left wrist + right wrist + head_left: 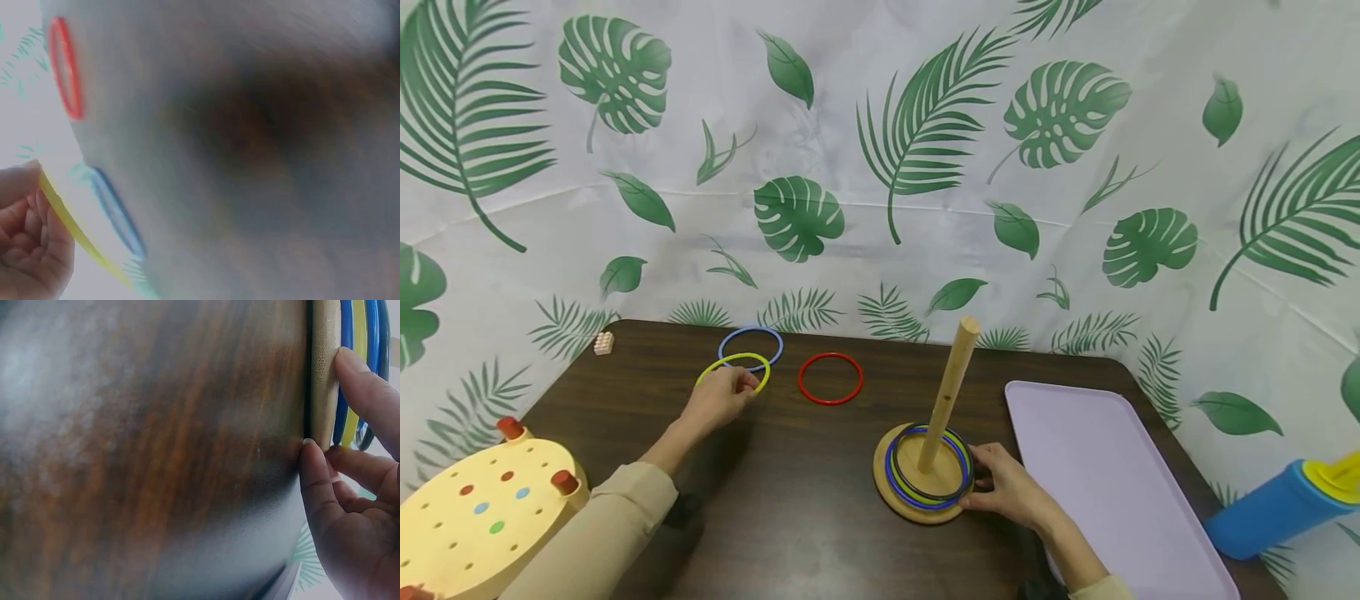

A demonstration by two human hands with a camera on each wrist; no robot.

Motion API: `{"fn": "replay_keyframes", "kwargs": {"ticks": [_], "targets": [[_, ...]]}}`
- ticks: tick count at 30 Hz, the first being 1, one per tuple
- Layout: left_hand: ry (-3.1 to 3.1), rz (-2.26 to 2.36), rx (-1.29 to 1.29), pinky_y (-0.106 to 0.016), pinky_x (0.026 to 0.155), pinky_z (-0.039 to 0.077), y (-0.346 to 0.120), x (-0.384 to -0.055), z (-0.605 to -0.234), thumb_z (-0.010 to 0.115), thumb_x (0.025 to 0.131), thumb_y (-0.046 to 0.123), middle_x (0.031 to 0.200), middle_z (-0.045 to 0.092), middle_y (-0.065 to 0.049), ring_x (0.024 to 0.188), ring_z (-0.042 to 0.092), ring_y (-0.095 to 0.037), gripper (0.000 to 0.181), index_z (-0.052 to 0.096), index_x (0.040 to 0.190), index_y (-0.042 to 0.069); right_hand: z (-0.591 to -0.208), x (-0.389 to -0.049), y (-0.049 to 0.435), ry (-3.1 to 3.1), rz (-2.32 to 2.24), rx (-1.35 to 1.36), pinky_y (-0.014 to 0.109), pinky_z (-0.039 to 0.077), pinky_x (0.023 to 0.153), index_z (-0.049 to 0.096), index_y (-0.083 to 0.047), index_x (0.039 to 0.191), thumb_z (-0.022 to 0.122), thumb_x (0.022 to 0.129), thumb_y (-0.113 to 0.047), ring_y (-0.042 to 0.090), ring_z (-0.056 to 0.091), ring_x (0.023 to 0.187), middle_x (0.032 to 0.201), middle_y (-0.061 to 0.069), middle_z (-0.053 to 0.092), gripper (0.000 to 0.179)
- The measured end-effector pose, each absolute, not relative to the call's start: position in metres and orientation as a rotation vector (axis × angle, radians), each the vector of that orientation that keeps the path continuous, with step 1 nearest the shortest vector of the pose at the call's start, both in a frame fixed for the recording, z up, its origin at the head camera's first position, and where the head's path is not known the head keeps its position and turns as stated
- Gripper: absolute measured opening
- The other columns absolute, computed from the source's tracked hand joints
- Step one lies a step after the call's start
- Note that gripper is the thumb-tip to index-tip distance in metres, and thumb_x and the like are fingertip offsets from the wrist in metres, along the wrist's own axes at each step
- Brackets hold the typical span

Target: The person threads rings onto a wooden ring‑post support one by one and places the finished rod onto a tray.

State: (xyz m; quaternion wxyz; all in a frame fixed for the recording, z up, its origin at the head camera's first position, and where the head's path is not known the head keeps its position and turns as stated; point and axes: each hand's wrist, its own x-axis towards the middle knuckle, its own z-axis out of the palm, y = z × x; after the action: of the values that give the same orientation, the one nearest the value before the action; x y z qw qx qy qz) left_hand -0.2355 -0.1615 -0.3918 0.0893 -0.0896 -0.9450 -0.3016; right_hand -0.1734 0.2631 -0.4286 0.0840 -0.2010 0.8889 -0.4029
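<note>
Yellow ring [79, 234] pinched in my left hand [721, 396], light-blue ring [749, 328] just beyond it; right hand [1009, 490] gripping the wooden base [925, 516], probably for steadiness tbh.

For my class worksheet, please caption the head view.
Left fingers pinch a yellow ring; right fingers grip a wooden peg stand stacked with rings.

The left hand [718, 398] hides the near part of the yellow ring [747, 355]; the cream board [475, 508] at left, the lilac tray's [1105, 475] near end and the blue bottle [1262, 512] at right are cut off; in the left wrist view, the tabletop [262, 156] blurs
</note>
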Motion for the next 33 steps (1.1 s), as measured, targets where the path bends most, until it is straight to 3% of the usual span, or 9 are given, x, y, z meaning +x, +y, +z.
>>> {"fn": "replay_keyframes", "kwargs": {"ticks": [10, 24, 33], "targets": [[-2.766, -1.099, -0.579, -0.024, 0.060, 0.046, -0.125, -0.229, -0.363, 0.065, 0.084, 0.003, 0.077, 0.066, -0.007, 0.069, 0.057, -0.013, 0.004, 0.066, 0.087, 0.000, -0.429, -0.174, 0.263, 2.668, -1.193, -0.618, 0.032, 0.053, 0.084, 0.041, 0.018, 0.130, 0.082, 0.069, -0.010, 0.037, 0.052, 0.105, 0.113, 0.025, 0.044, 0.078], [-2.600, -1.086, -0.981, -0.022, 0.060, 0.047, -0.080, -0.208, -0.295, 0.068, 0.085, 0.006, 0.078, 0.064, 0.003, 0.067, 0.053, -0.008, 0.008, 0.067, 0.092, 0.008, -0.431, -0.174, 0.264, 2.658, -1.200, -0.637, 0.033, 0.053, 0.085, 0.042, 0.016, 0.131, 0.082, 0.071, -0.012, 0.038, 0.052, 0.105, 0.113, 0.024, 0.044, 0.077], [-2.391, -1.016, -1.232, -0.021, 0.067, 0.052, -0.062, -0.196, -0.263, 0.070, 0.082, 0.004, 0.085, 0.068, -0.003, 0.074, 0.061, -0.007, 0.010, 0.067, 0.091, 0.006, -0.432, -0.173, 0.264, 2.657, -1.211, -0.623, 0.034, 0.052, 0.086, 0.041, 0.017, 0.131, 0.082, 0.070, -0.012, 0.039, 0.053, 0.106, 0.113, 0.024, 0.044, 0.078]]}}
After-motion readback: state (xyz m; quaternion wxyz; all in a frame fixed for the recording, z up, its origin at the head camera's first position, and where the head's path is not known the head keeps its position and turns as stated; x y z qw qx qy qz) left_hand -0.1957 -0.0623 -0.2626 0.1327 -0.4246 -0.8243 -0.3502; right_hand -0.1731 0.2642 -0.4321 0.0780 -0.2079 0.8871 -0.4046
